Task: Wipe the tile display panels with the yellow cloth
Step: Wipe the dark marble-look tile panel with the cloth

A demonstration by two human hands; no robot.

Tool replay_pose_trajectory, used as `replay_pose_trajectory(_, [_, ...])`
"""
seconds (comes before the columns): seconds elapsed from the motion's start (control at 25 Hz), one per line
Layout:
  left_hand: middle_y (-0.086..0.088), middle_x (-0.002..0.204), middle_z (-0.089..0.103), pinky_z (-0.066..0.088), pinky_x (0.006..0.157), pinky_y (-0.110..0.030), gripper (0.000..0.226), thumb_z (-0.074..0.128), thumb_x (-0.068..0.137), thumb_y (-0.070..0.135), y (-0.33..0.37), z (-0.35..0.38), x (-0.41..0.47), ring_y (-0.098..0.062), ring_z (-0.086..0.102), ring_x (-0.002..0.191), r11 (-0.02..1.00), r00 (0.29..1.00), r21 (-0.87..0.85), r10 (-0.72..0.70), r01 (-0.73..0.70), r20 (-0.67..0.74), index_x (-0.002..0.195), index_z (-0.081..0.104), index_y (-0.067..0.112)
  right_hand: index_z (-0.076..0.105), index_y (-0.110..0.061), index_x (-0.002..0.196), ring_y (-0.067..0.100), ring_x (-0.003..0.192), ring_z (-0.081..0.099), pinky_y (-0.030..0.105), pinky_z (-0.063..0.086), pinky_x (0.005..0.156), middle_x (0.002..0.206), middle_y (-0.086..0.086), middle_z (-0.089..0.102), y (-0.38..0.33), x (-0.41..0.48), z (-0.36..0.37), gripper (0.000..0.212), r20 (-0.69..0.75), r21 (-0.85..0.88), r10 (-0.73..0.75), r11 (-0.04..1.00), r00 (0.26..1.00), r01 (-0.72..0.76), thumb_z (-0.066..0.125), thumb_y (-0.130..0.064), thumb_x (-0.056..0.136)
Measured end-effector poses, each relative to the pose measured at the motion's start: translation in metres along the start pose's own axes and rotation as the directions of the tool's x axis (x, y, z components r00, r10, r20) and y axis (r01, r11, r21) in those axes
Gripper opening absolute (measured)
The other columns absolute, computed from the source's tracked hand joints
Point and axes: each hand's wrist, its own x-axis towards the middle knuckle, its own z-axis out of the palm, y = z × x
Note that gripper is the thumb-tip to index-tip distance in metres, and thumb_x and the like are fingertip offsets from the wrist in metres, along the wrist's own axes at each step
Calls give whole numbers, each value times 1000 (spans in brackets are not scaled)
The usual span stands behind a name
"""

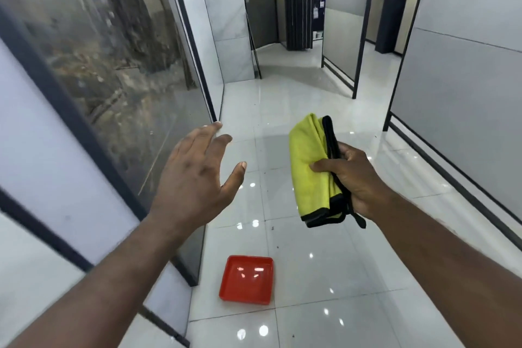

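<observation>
Yellow microfibre cloth with black edging [310, 167] — folded, held upright in my right hand [358, 178], thumb across its front, fingers curled round the trimmed edge. My left hand [195, 178] is open, fingers straight and spread, raised beside the dark stone-patterned tile display panel [113, 51]; contact with its black frame not discernible. Cloth sits well apart from that panel. Red square plastic tray [247, 280] lies on the glossy white tiled floor [310, 277], near the panel's foot.
</observation>
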Motion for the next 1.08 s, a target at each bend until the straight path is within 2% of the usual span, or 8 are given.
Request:
replay_pose_trajectory(0.16, [-14, 156, 56, 43, 121, -55, 64, 53, 101, 56, 25, 47, 64, -34, 51, 145, 1000, 1000, 24, -18, 18, 9, 142, 63, 9, 72, -7, 124, 35, 102, 77, 51, 62, 89, 113, 15, 79, -15, 73, -52, 38, 13, 127, 180, 975, 984, -180, 81, -12, 88])
replay_pose_trajectory(0.28, [-13, 155, 56, 42, 122, -53, 63, 53, 100, 57, 31, 77, 106, -32, 50, 146, 997, 998, 41, -65, 64, 22, 142, 63, 11, 71, -8, 126, 35, 102, 77, 47, 63, 84, 112, 15, 79, -28, 130, -69, 37, 42, 193, 248, 949, 968, -251, 78, -16, 90])
replay_pose_trajectory(0.52, [-12, 156, 56, 40, 122, -51, 67, 48, 100, 61, -14, 141, 165, -32, 49, 146, 984, 987, 99, -153, 148, 47, 143, 62, 12, 70, -9, 126, 36, 109, 74, 48, 60, 89, 115, 14, 78, -34, 249, -37, 37, 197, 313, 356, 860, 913, -403, 75, -23, 92])
replay_pose_trajectory(0.68, [-11, 155, 56, 42, 122, -53, 65, 50, 99, 61, -75, 198, 212, -32, 50, 146, 972, 975, 75, -224, 222, 15, 142, 64, 13, 66, -5, 133, 35, 112, 74, 48, 60, 97, 121, 16, 76, -29, 337, 17, 49, 288, 206, 327, 897, 900, -392, 78, -12, 86])
replay_pose_trajectory(0.8, [-11, 154, 57, 43, 119, -52, 64, 52, 99, 59, -120, 228, 250, -33, 51, 144, 966, 969, 71, -247, 248, -27, 140, 65, 12, 63, -10, 138, 36, 113, 74, 51, 59, 99, 124, 14, 75, -40, 399, 47, 58, 343, 151, 287, 923, 894, -354, 79, -12, 82])
replay_pose_trajectory(0.92, [-11, 155, 57, 40, 119, -50, 63, 53, 99, 58, -163, 248, 297, -32, 50, 145, 955, 957, 70, -283, 288, -65, 139, 66, 11, 62, -13, 139, 35, 116, 72, 49, 57, 102, 127, 14, 74, -59, 463, 73, 50, 394, 154, 203, 947, 896, -282, 74, -10, 89])
replay_pose_trajectory(1.08, [-13, 154, 58, 42, 119, -52, 63, 54, 99, 58, -202, 265, 339, -34, 51, 144, 942, 953, 154, -288, 299, -89, 138, 67, 10, 66, -14, 132, 34, 111, 74, 46, 61, 96, 122, 13, 76, -75, 532, 106, 41, 468, 126, 149, 965, 871, -232, 70, -4, 92])
